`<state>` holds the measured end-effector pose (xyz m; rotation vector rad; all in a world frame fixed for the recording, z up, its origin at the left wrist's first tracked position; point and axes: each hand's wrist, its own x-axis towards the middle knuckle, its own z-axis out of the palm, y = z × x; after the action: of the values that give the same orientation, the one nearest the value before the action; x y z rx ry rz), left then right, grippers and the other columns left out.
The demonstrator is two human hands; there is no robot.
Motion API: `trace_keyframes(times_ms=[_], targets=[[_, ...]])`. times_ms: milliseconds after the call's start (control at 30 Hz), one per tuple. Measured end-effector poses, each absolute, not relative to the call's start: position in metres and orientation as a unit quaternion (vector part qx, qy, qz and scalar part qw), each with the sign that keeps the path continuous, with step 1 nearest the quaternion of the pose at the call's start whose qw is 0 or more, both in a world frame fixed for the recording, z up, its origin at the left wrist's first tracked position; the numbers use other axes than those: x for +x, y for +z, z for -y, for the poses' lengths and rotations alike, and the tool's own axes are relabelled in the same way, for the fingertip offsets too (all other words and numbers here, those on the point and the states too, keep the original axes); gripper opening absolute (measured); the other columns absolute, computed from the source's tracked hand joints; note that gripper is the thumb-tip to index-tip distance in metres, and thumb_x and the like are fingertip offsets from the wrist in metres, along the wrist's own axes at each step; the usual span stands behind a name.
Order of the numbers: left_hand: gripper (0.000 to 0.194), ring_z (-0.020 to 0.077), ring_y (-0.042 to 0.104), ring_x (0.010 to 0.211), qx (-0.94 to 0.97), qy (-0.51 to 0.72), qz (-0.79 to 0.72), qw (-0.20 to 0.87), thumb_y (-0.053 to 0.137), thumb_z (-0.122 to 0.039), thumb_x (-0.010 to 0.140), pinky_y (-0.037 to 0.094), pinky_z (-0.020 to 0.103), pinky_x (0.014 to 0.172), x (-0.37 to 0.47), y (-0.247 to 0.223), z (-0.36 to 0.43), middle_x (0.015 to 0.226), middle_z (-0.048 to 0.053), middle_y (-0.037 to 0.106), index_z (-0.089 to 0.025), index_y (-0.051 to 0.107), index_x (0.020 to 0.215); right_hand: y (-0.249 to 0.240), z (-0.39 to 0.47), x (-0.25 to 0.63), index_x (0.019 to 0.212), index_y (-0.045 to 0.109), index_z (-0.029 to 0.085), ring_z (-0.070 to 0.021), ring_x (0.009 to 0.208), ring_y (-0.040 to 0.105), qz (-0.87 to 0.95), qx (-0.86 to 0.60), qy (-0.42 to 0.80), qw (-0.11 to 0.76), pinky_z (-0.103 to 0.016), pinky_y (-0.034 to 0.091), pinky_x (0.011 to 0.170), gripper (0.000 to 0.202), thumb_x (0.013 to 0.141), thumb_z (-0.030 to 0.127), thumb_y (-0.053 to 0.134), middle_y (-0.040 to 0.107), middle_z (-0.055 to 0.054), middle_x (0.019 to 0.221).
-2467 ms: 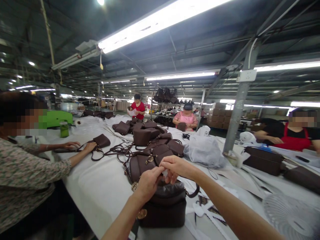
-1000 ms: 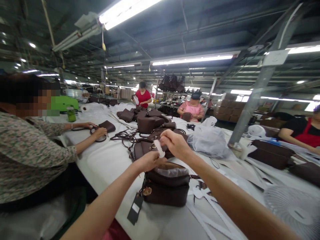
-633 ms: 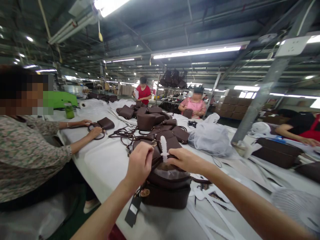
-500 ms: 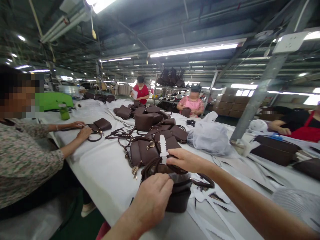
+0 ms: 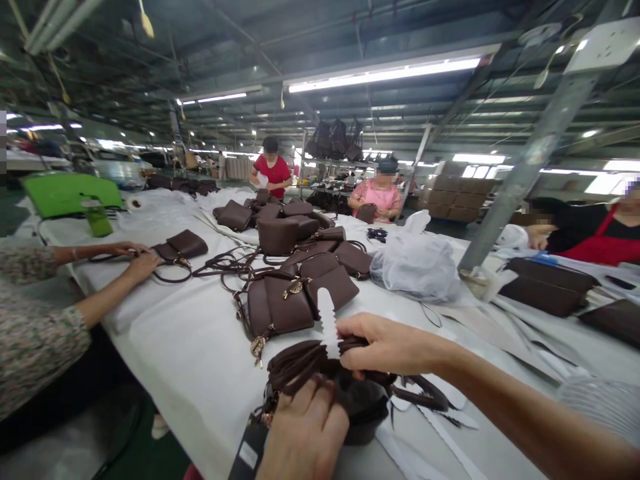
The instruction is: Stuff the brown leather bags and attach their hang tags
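Note:
A dark brown handbag [image 5: 367,407] stands in front of me on the table, its opening facing up towards me. My left hand [image 5: 305,427] lies on its near left side, with the fingers curled over the rim. Across the opening, my right hand [image 5: 385,343] pinches the far edge between thumb and fingers. Beside those fingertips a white strip with jagged edges [image 5: 328,323] sticks up from the bag. A black tag with a white label [image 5: 247,453] hangs near my left wrist. The bag's inside is mostly dark and partly covered by my hands.
Several finished brown bags [image 5: 280,303] lie heaped beyond my hands. A clear plastic bag [image 5: 415,267] and a metal post [image 5: 533,150] stand to the right, white offcuts [image 5: 430,433] nearer. At left, a co-worker's hands [image 5: 143,260] handle another bag. A fan [image 5: 595,413] is at far right.
The view has turned slightly right. The handbag has tipped, showing more of its opening, and the black tag has come into sight. My left hand has moved lower; both hands stay on the bag.

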<state>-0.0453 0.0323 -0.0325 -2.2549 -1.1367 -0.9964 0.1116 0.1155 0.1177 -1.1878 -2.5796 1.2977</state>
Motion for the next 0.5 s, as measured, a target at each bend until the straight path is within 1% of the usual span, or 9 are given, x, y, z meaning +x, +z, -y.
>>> trace_keyframes(times_ms=[67, 133, 200, 300, 400, 500], targets=[[0.023, 0.0229, 0.06, 0.094, -0.823, -0.347, 0.404, 0.197, 0.038, -0.014, 0.089, 0.052, 0.035, 0.079, -0.045, -0.03, -0.034, 0.097, 0.008, 0.068, -0.019, 0.06, 0.094, 0.112, -0.114, 0.109, 0.08, 0.056, 0.018, -0.0149, 0.066, 0.055, 0.88, -0.337, 0.333, 0.003, -0.022, 0.039, 0.056, 0.014, 0.07, 0.012, 0.047, 0.064, -0.001, 0.075], [0.022, 0.022, 0.062, 0.088, -0.829, -0.339, 0.41, 0.172, 0.038, -0.013, 0.09, 0.052, 0.034, 0.078, -0.044, -0.025, -0.036, 0.092, 0.007, 0.068, -0.019, 0.06, 0.092, 0.104, -0.114, 0.105, 0.082, 0.056, 0.017, -0.0168, 0.07, 0.055, 0.924, -0.297, 0.24, -0.024, -0.024, 0.039, 0.06, 0.016, 0.072, 0.011, 0.046, 0.066, -0.005, 0.081], [0.022, 0.0203, 0.062, 0.08, -0.838, -0.341, 0.4, 0.148, 0.037, -0.014, 0.092, 0.051, 0.032, 0.073, -0.043, -0.02, -0.037, 0.086, 0.005, 0.067, -0.02, 0.058, 0.09, 0.097, -0.116, 0.101, 0.087, 0.057, 0.016, -0.0173, 0.067, 0.055, 0.938, -0.284, 0.186, -0.07, -0.025, 0.038, 0.058, 0.019, 0.074, 0.01, 0.045, 0.066, -0.007, 0.082], [0.023, 0.0168, 0.061, 0.068, -0.855, -0.341, 0.363, 0.147, 0.034, -0.014, 0.094, 0.047, 0.028, 0.062, -0.044, -0.015, -0.035, 0.077, 0.003, 0.065, -0.019, 0.055, 0.085, 0.093, -0.122, 0.097, 0.088, 0.059, 0.016, -0.0161, 0.062, 0.054, 0.933, -0.272, 0.196, -0.134, -0.024, 0.037, 0.053, 0.023, 0.072, 0.008, 0.044, 0.066, -0.005, 0.079], [0.025, 0.0155, 0.057, 0.061, -0.854, -0.341, 0.357, 0.165, 0.034, -0.014, 0.094, 0.041, 0.028, 0.054, -0.045, -0.015, -0.033, 0.072, 0.002, 0.061, -0.019, 0.054, 0.081, 0.093, -0.128, 0.091, 0.078, 0.061, 0.017, -0.0155, 0.064, 0.055, 0.916, -0.27, 0.23, -0.189, -0.022, 0.038, 0.053, 0.021, 0.069, 0.007, 0.046, 0.066, -0.003, 0.075], [0.024, 0.0154, 0.053, 0.058, -0.844, -0.352, 0.36, 0.182, 0.034, -0.015, 0.094, 0.038, 0.03, 0.053, -0.045, -0.019, -0.034, 0.071, 0.002, 0.059, -0.019, 0.055, 0.083, 0.09, -0.133, 0.085, 0.075, 0.064, 0.017, -0.016, 0.065, 0.058, 0.904, -0.269, 0.232, -0.237, -0.022, 0.04, 0.052, 0.022, 0.069, 0.005, 0.047, 0.067, -0.003, 0.075]])
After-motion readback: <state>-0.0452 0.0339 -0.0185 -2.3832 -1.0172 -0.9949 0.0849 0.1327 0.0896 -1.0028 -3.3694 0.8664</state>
